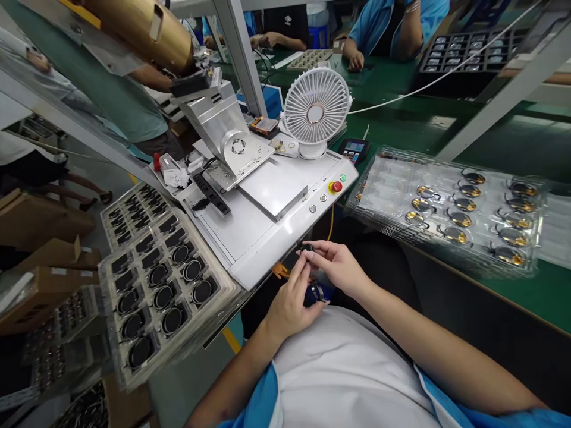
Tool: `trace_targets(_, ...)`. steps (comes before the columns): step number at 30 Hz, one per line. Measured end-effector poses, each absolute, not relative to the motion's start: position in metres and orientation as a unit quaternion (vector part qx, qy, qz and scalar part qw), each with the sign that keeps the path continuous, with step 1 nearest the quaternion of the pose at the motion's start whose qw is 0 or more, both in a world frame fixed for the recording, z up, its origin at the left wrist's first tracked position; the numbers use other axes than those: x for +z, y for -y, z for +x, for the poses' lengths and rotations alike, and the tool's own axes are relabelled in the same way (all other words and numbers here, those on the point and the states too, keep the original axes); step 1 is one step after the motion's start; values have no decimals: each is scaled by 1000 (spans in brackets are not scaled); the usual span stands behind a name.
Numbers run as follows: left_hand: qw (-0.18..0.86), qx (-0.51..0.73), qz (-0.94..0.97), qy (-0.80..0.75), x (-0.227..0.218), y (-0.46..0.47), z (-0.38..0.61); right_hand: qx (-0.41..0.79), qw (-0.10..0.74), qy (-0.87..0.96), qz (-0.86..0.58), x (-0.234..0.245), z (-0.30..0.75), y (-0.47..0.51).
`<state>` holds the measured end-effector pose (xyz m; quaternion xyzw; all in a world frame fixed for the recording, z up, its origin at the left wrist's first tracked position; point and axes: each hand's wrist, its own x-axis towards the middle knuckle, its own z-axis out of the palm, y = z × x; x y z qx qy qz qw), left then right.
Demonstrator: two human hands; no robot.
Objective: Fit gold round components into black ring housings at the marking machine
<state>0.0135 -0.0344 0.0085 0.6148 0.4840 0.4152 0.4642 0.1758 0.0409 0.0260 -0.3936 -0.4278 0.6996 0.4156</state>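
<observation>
The person's right hand (338, 267) has a narrow grip, its fingertips (312, 249) pinched on a small black ring (307, 247). Their left hand (289, 303) curls close below it, beside a second dark ring with a metal band (316, 292); whether that grip holds the ring is hard to tell. Both hands sit just off the white front edge of a bench machine (267, 249) with a red emergency stop button (336, 186). To the left lies a plastic tray of black round parts (165, 291); to the right, on the green worktop (450, 119), a clear tray of gold-backed round parts (446, 208). Behind the machine stands a white desk fan (316, 107). Farther off, a co-worker's hand (355, 60) rests on the worktop, with a black tray of parts (464, 53) to its right.
</observation>
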Motion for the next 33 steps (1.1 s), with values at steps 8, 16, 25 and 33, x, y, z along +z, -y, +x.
trace_targets(8,497,477,589,-422,6,40,8,697,400,432,-410,32,191,-46)
trace_targets(16,427,401,697,-413,8,37,1,726,371,421,-398,31,192,-46)
trace_targets(25,464,500,640,-355,-5,32,1,745,383,355,-414,36,192,-42)
trace_targets(33,543,632,433,-344,-12,25,-1,794,295,354,-396,50,186,-27)
